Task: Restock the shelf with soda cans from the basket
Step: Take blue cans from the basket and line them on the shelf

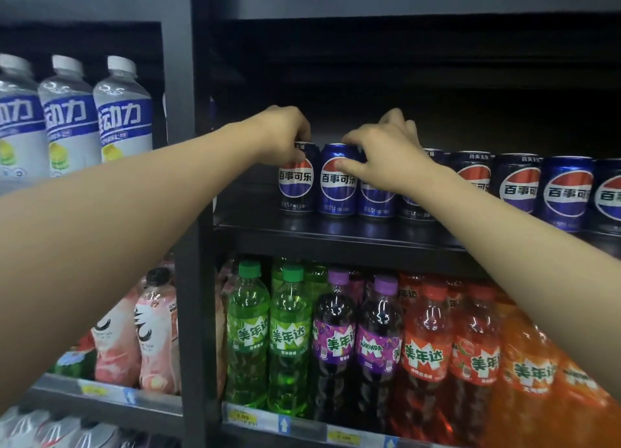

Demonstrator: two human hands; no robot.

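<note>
Both arms reach up to the dark shelf (336,236) where the row of blue soda cans stands. The left hand (282,135) comes down over the leftmost can (296,185), fingers curled round its top rim and gripping it from above. That can stands upright on the shelf board, long axis vertical, its round red, white and blue logo facing out toward the aisle.

The right hand (383,158) is on the second can (337,182), just beside the first. Thumb and forefinger pinch its upper edge, the thumb lying across the front near the logo, the other fingers spread back over the cans behind. This can is upright too, logo to the front, touching or almost touching its neighbours; I cannot tell which.

Past the right hand's fingers, more cans (568,192) run in a line toward the far end of the shelf, all upright, logos forward. Partly hidden under the wrist stand two more.

Below the fingers, the next shelf down holds green bottles (268,340), purple bottles (356,343) and orange bottles (470,357), packed upright with caps up. Beyond the left hand's side, past the black upright post (188,212), white bottles (124,118) with blue bands stand in the neighbouring bay, and pink bottles (154,333) sit lower there.
</note>
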